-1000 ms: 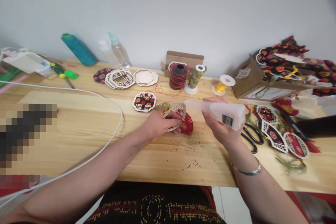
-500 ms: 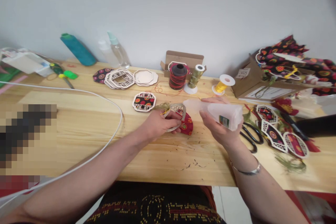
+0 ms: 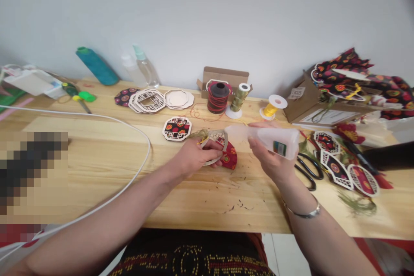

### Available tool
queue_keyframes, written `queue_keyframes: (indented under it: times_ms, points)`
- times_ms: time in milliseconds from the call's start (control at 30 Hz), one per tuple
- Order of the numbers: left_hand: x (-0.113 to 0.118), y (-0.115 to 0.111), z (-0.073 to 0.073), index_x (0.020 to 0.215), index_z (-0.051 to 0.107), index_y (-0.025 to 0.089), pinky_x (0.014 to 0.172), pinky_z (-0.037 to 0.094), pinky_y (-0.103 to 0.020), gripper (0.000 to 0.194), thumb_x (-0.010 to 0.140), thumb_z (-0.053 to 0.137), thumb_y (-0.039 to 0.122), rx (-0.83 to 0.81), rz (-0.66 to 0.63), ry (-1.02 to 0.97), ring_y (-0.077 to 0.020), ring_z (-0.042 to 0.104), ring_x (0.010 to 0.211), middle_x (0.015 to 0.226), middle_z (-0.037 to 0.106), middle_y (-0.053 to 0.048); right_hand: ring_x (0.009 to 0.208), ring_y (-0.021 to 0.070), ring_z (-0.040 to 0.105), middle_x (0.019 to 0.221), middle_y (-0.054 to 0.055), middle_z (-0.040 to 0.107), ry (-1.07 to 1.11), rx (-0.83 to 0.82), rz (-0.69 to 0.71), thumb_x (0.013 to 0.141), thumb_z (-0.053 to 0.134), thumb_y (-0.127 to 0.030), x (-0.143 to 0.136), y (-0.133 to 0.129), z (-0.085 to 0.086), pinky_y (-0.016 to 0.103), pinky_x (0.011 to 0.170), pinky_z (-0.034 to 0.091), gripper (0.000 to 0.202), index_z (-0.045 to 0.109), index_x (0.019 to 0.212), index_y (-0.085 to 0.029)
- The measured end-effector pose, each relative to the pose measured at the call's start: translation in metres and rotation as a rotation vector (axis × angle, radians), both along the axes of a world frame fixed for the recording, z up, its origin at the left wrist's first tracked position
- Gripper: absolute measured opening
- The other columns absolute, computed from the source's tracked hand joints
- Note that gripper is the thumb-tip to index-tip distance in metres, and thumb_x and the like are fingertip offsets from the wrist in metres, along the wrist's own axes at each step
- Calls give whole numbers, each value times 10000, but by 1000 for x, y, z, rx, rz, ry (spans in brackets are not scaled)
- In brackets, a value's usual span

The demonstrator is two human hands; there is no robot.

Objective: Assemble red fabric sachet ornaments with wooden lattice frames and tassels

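Note:
My left hand (image 3: 202,155) is closed on a small ornament with a pale wooden lattice frame (image 3: 220,138), a green tassel (image 3: 199,134) at its top. A red patterned fabric piece (image 3: 230,158) shows beside the frame, and I cannot tell whether the two are joined. In my right hand (image 3: 267,155) is a translucent white squeeze bottle (image 3: 283,138) with a small label, lying sideways in the grip. Its narrow tip points left and meets the frame's edge or hangs just over it. A finished-looking octagonal ornament (image 3: 176,128) lies just beyond my left hand.
Thread spools (image 3: 219,97) and a yellow thread reel (image 3: 273,106) stand near the wall. Black-handled scissors (image 3: 309,170) and several ornaments (image 3: 336,170) lie right, before a cardboard box (image 3: 307,103) of fabric. A white cable (image 3: 142,131) crosses the left side. Stacked wooden frames (image 3: 149,100) lie behind.
The bottle has turned slightly in my right hand, its tip staying at the frame. My left hand keeps its hold on the ornament. The whole view has shifted a little.

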State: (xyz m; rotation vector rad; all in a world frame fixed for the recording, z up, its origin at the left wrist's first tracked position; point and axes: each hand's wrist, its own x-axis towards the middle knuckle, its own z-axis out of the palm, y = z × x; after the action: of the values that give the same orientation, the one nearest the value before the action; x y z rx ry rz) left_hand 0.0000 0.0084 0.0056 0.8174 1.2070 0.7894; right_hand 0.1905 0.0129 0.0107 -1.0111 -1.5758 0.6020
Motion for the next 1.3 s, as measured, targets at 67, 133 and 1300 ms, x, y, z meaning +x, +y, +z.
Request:
queue_keyframes:
  times_ms: [67,133,1300]
  points:
    - [0,0,0,666,671,108,488,482,-237,66,619,716,99,-9,10,-3,-132,616,464,500,655,-24,740,178,624,859,41,680,-28,19,16,734,712,-194,-1,0,1,336,678,529,205,684,937,-201]
    - [0,1,-2,660,673,112,491,488,-247,82,603,732,116,3,31,-34,-144,627,477,510,660,-28,700,167,613,847,42,683,-6,-20,12,738,706,-197,-1,-1,0,314,616,518,185,683,922,-194]
    - [-4,5,-6,668,715,134,566,426,-261,175,530,786,216,74,243,-71,-135,582,559,590,683,-20,790,190,667,899,59,685,-244,201,304,737,691,-180,-24,-22,5,341,693,600,331,622,1057,-230]
